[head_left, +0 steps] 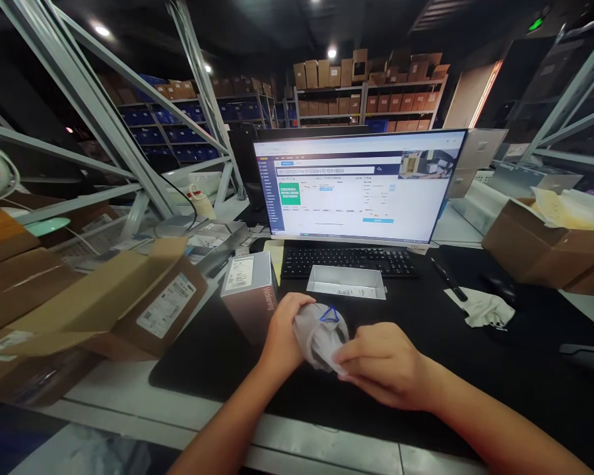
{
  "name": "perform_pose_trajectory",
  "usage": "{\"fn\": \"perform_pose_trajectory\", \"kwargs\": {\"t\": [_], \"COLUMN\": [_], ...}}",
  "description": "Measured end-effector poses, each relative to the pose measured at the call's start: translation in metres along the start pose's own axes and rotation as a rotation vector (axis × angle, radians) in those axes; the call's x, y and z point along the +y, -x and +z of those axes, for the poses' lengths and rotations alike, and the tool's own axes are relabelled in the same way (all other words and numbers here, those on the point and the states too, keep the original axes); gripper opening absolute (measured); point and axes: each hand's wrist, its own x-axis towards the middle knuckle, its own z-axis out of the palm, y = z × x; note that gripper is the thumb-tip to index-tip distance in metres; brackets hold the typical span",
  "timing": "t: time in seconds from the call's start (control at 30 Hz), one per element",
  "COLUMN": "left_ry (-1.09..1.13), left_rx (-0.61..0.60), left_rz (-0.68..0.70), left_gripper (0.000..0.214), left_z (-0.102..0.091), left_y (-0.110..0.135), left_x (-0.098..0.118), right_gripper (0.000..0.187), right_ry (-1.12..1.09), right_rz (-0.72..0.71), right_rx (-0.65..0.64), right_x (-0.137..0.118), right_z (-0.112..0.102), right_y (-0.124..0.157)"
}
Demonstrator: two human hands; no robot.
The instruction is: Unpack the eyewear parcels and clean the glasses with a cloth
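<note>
A small grey pouch point(321, 336) with a blue mark sits between both hands above the table point(218, 356), left hand point(284, 330) cupping it, right hand point(383, 363) pinching its lower edge; its contents, perhaps soft, stay hidden.

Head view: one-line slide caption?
Both hands, left hand and right hand, hold a crumpled grey cloth over a black desk mat before a lit monitor.
</note>
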Motion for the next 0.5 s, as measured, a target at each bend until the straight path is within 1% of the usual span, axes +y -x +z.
{"fn": "perform_pose_trajectory", "kwargs": {"t": [0.07, 0.13, 0.2, 0.27, 0.33, 0.43, 0.5], "left_ry": [0.003, -0.004, -0.016, -0.027, -0.035, -0.042, -0.047], "left_rx": [-0.004, 0.001, 0.008, 0.008, 0.005, 0.012, 0.015], "left_rz": [-0.001, -0.012, -0.016, -0.006, 0.017, 0.06, 0.086], "left_gripper": [0.017, 0.016, 0.014, 0.013, 0.016, 0.019, 0.018], "left_z": [-0.001, -0.002, -0.003, -0.003, -0.002, -0.002, -0.002], "left_y": [-0.001, -0.002, -0.002, -0.002, -0.002, -0.001, -0.001], "left_x": [0.001, 0.001, 0.0, 0.0, 0.001, 0.002, 0.002], "right_gripper": [0.016, 0.022, 0.024, 0.021, 0.016, 0.006, 0.005], "right_ry": [0.037, 0.183, 0.333, 0.393, 0.321, 0.078, -0.078], "right_rz": [0.035, 0.074, 0.149, 0.242, 0.335, 0.455, 0.508], "right_rx": [-0.126, -0.225, -0.271, -0.273, -0.284, -0.318, -0.299], "right_x": [0.001, 0.003, 0.005, 0.006, 0.003, -0.002, -0.004], "right_z": [-0.004, -0.006, -0.005, -0.004, -0.004, -0.01, -0.014], "right_y": [-0.001, 0.0, 0.001, 0.002, 0.0, -0.005, -0.006]}}
